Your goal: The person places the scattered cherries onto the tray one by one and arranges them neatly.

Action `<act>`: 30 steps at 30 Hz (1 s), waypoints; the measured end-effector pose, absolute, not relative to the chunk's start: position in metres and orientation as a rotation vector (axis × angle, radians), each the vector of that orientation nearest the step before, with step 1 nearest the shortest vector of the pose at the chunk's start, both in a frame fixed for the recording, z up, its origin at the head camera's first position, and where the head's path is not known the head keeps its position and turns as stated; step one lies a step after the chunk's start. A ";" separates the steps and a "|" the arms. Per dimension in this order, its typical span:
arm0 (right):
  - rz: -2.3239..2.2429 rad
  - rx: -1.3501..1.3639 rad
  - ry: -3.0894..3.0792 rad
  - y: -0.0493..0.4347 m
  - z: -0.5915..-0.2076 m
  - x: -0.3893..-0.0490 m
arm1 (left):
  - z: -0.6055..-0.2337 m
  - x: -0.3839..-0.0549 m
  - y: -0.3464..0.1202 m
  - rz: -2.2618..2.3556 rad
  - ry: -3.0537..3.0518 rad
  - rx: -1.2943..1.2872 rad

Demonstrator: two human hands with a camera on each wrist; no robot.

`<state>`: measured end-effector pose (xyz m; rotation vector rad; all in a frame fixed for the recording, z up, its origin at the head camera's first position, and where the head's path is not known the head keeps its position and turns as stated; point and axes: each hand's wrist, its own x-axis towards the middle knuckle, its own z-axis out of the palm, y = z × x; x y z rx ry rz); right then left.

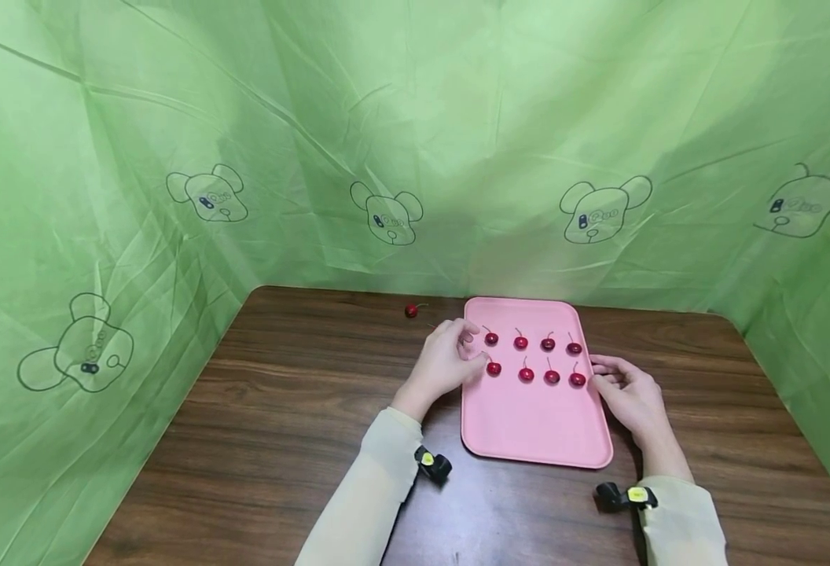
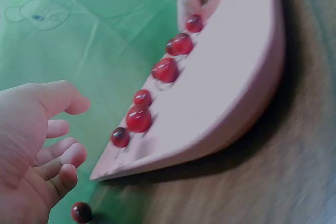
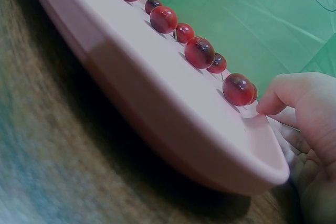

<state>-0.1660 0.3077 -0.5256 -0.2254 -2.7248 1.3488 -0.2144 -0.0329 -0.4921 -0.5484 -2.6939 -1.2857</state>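
Two rows of red cherries with stems, such as this cherry, lie across a pink tray on the table. My left hand hovers at the tray's left edge, its thumb and fingers parted and bent close by the leftmost cherries. In the left wrist view its fingers hold nothing. My right hand holds the tray's right rim, thumb at the edge beside the end cherry and the other fingers along the outer side, partly hidden.
A loose cherry lies on the wooden table left of the tray, near the back edge. Behind and at both sides hangs a green cloth with bear-head drawings.
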 end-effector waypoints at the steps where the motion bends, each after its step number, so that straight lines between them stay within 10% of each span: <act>1: 1.350 -0.227 -2.725 0.308 -0.525 -0.166 | -0.491 -0.215 -0.036 -1.294 -2.679 -0.545; 30: 1.359 -0.244 -2.707 0.307 -0.527 -0.166 | -0.481 -0.265 -0.108 -1.319 -2.490 -0.381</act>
